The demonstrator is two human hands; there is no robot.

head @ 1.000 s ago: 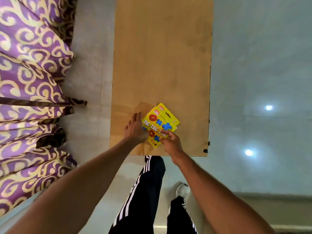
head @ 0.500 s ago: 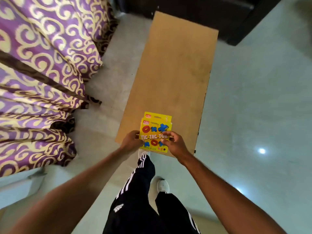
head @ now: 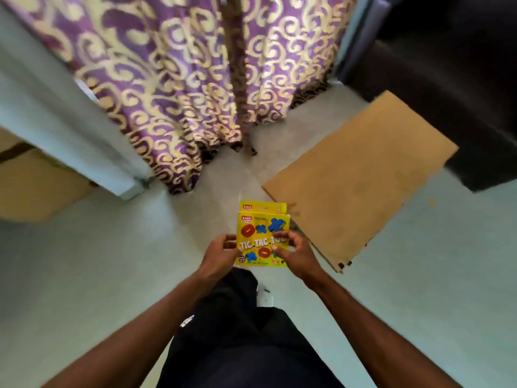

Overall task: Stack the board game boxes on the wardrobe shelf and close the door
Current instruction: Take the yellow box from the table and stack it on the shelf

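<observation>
Board game boxes (head: 261, 229), two yellow Tic Tac Toe packs, one tucked behind the other with its top edge peeking out above, sit right between my two hands, held up over the pale floor (head: 84, 275). Sweeping from the left: a tan panel (head: 36, 186) at the far edge, and I can't tell what it belongs to; next a pale blue wall corner (head: 84, 135); then the purple curtain (head: 173, 79) with gold swirls, hanging down to the floor straight ahead. Now the left hand (head: 219, 254): it pinches the boxes' left edge, fingers curled onto the face. The long axis of the boxes runs away from me toward the curtain, print upright to my eye. The right hand (head: 295, 254) grips the right side, thumb on the front, fingers curled over. Neither hand is nearer, one takes each side, so the pair travels as one. Further right a brown board (head: 361, 177) lies flat, near the boxes but apart from them, and dark furniture (head: 447, 79) fills the top corner beyond it. I can't pick out a wardrobe shelf or door here, so I judge this the carrying leg: find the shelf, and mind the rear box doesn't slide out.
</observation>
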